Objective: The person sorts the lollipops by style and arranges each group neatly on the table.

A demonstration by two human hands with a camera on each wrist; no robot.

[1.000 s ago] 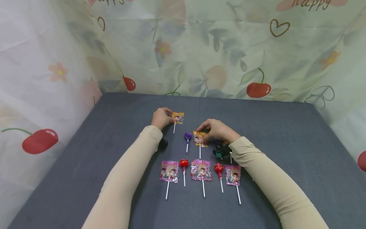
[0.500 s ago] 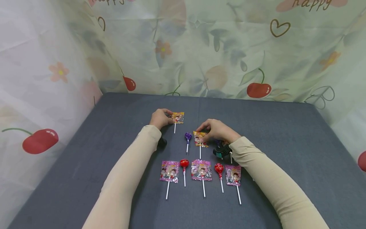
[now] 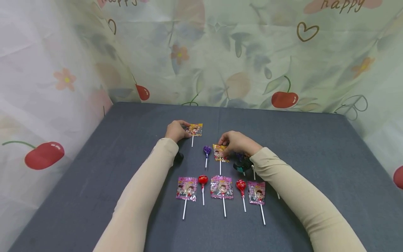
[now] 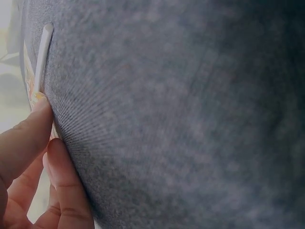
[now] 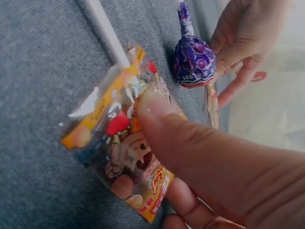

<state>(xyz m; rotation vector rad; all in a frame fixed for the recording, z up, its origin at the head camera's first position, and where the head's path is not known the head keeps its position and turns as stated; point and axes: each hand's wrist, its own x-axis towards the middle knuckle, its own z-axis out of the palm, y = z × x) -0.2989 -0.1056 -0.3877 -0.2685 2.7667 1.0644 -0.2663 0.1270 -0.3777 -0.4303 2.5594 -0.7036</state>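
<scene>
My left hand (image 3: 176, 131) pinches the left edge of a flat lollipop in a yellow wrapper (image 3: 197, 129), farthest back on the table; its white stick (image 4: 43, 57) points toward me. Nearer and to the right, my right hand (image 3: 240, 143) holds a second yellow-wrapped lollipop (image 5: 128, 157), thumb on its printed face and fingers at its far edge. A round purple lollipop (image 3: 207, 150) lies just left of that one. Under the right wrist, another purple lollipop (image 3: 240, 155) and a further stick (image 3: 254, 174) are partly hidden.
In a row nearer me lie three pink-wrapped flat lollipops, left (image 3: 186, 189), middle (image 3: 221, 187) and right (image 3: 256, 192), with two round red lollipops (image 3: 203, 180) (image 3: 241, 185) between them. A stick end (image 3: 278, 196) shows beside the right sleeve. Printed curtains (image 3: 217, 63) border the grey table.
My right index finger has drawn in a little toward the thumb, and the right forearm has shifted slightly, baring a stick end beside the sleeve. The lollipops lie practically where they were.
</scene>
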